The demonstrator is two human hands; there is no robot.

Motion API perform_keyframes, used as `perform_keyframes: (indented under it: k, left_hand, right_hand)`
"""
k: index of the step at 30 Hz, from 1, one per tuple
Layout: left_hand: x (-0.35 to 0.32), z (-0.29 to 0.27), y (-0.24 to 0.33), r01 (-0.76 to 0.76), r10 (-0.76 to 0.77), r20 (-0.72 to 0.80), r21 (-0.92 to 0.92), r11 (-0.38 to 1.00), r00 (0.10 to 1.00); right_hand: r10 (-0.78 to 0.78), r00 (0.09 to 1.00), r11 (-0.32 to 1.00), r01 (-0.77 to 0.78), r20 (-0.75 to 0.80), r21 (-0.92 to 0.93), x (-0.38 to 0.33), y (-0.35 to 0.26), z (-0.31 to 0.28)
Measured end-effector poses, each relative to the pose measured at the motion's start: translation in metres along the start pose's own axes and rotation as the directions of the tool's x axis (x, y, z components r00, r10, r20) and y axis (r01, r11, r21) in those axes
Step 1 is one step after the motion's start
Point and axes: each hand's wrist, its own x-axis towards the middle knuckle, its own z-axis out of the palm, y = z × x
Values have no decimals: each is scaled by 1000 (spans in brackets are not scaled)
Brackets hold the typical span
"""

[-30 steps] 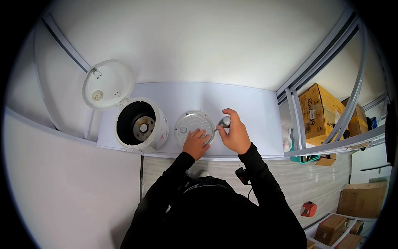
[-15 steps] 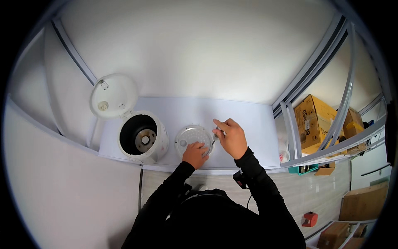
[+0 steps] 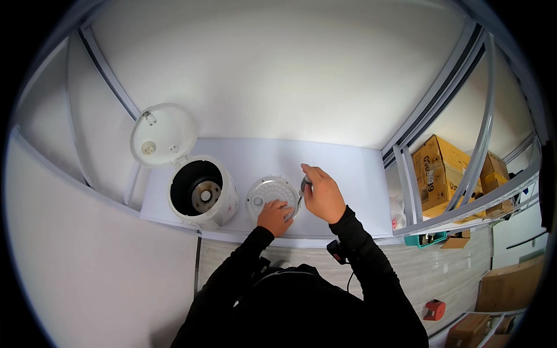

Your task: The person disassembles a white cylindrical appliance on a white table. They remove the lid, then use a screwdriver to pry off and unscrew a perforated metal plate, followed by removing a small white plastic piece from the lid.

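A round, silvery, dimpled inner lid (image 3: 271,189) lies flat on the white table in front of me. My left hand (image 3: 275,218) rests on its near right part, fingers apart and pressed against the surface. To the right, my right hand (image 3: 322,196) is closed around a screwdriver (image 3: 306,184) with a grey handle. Its thin shaft slants down to the lid's right rim; what the tip touches is too small to make out. A white rice cooker (image 3: 227,197) stands left of the lid, its hinged cover (image 3: 164,130) swung up and its dark inside showing.
The white table (image 3: 360,191) backs onto a pale wall. At the right a metal frame (image 3: 408,180) borders it, with yellow cardboard boxes (image 3: 438,168) beyond. Lower down are a teal bin (image 3: 415,240) and a red stool-like object (image 3: 434,310) on the floor.
The screwdriver's grey handle shows more within my right hand, whose fingers have shifted slightly. My left hand stays on the lid. The whole view has moved a little.
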Motion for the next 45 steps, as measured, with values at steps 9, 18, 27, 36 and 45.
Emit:
perform_keyframes:
  k: [9,18,27,36,45]
  left_hand:
    - [0,0,0,10,-10,-3,4,1000,1000]
    - [-4,-2,-9,-45,44,14,36,998,999]
    - [9,-17,-1,11,-15,59,60,998,998]
    - [45,-19,-8,52,-66,189,78,996,980]
    - [44,-11,-13,98,-97,168,1,995,981]
  right_hand:
    - [20,997,999,-18,74,-33,5,-1,-1]
    - [187,971,969,-156,150,-193,10,-24,5]
    - [444,885,879,-400,140,-260,6,-47,3]
    - [463,884,819,-402,58,-409,12,-62,10]
    - [280,960,914,-266,1,-305,12,-42,19]
